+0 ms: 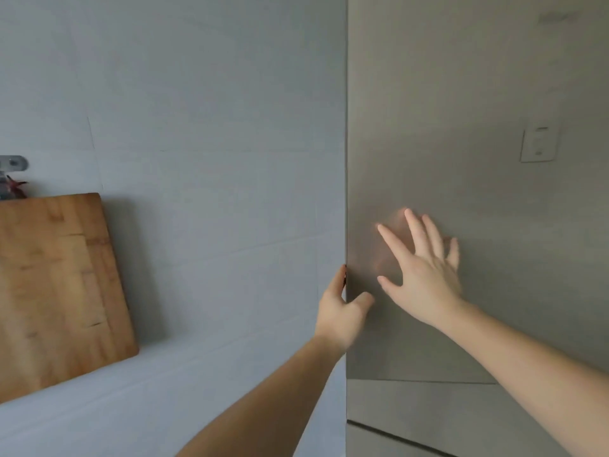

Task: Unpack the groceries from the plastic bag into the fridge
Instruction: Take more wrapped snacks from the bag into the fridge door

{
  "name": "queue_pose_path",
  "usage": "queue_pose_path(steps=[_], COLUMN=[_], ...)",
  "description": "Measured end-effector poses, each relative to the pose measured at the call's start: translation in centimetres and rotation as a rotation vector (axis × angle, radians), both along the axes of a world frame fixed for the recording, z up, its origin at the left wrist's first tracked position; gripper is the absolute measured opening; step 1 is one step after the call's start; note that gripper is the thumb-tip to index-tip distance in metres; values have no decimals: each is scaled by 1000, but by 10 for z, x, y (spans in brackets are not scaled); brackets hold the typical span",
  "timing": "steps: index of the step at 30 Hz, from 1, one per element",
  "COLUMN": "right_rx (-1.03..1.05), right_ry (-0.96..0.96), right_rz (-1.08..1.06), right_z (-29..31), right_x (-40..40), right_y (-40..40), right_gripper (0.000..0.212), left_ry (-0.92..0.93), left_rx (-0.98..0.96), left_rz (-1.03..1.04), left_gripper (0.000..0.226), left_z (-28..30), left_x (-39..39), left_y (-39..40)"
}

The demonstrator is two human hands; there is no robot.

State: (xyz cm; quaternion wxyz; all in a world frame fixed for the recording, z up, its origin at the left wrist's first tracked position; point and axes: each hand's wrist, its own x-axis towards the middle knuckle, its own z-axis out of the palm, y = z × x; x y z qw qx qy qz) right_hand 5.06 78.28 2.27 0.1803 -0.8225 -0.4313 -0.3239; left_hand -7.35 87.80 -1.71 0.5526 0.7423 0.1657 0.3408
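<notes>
The fridge door [478,192] is a flat grey metal panel that fills the right part of the view, and both hands are on it. The right hand [425,275] is spread wide, with its fingers straight and apart; the palm faces the door, a little right of the door's left edge, and a faint pink reflection of the hand shows on the metal beside it. Whether the palm fully touches the surface I cannot tell. The left hand [342,311] holds the left edge of the door: the fingers go around the edge, behind the panel, and the thumb lies on the front face, so this hand grips the door edge. Below the hands a horizontal seam crosses the door, with a second panel under it. On the upper right of the door a pale rectangle shows; it is too blurred to read any writing. To the left of the door a wooden cutting board [59,285] leans against the grey wall [214,127] and stands on the pale worktop [148,407]. No plastic bag or groceries are in view.
</notes>
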Motion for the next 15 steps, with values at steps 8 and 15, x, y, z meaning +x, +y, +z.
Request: queue_pose_path(steps=[8,15], right_rx=[-112,-147], right_ry=[-95,-150], right_rz=[-170,-294], right_z=[-8,-12], right_x=[47,76], right_y=[45,74], right_gripper=[95,94], left_ry=[11,-33], left_rx=[-54,-27], left_rz=[-17,-114], left_gripper=[73,44], left_z=[-1,3], left_x=[59,95], left_y=[59,104])
